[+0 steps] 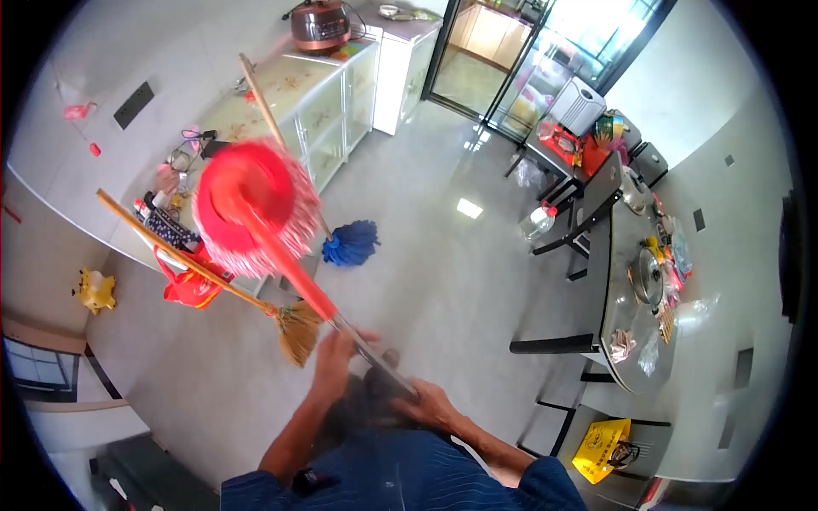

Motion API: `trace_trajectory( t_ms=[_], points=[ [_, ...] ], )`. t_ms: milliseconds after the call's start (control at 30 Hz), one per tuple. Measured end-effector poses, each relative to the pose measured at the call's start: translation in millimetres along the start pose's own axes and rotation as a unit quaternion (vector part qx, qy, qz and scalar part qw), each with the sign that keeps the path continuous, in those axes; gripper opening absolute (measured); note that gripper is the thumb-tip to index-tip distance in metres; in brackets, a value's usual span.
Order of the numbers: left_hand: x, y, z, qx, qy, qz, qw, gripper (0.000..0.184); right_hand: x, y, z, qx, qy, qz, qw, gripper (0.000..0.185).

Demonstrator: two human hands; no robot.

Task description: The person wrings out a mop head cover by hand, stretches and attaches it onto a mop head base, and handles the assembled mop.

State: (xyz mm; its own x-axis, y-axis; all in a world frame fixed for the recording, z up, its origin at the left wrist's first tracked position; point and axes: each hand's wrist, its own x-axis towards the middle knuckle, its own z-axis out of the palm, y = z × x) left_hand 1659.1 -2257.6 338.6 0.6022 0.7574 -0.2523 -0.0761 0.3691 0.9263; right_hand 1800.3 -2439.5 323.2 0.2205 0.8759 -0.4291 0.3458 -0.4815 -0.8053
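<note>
A mop with a round red head and pink-white fringe (249, 207) is raised in the air, its head up and to the left. Its handle, red near the head and metallic below, slants down toward my body. My left hand (338, 345) is around the metallic part just below the red section. Lower on the same handle, my right hand (423, 402) is closed round it near its end. Left of the handle, a straw broom (298, 330) and a blue mop (350, 243) have their heads down on the floor.
A long cabinet (328, 115) with a cooker (320, 27) lines the left wall. At the right are a cluttered table (626, 315), chairs (596, 200) and a bottle (537, 221). A yellow toy (95, 289) lies at the far left; a yellow bag (601, 449) sits on a chair.
</note>
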Motion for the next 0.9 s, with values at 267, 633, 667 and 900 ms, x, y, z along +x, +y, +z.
trace_trajectory(
  t_ms=[267,633,667,900],
  points=[
    [133.7,64.5,29.3,-0.302,0.097,0.048,0.947,0.046,-39.1,240.3,-59.6,-0.141,0.078,0.088,0.983,0.032],
    [323.9,39.5,129.0,-0.240,0.055,-0.113,0.963,0.033,123.5,271.9,-176.2,0.027,0.028,0.138,0.990,0.027],
    [338.8,36.0,143.8,-0.226,0.055,-0.129,0.964,0.036,140.0,260.5,-189.3,0.035,0.038,0.155,0.986,0.027],
    [455.8,67.4,211.2,-0.039,-0.138,-0.177,0.974,0.027,264.0,116.9,-311.9,0.142,0.099,0.140,0.975,0.026]
  ],
)
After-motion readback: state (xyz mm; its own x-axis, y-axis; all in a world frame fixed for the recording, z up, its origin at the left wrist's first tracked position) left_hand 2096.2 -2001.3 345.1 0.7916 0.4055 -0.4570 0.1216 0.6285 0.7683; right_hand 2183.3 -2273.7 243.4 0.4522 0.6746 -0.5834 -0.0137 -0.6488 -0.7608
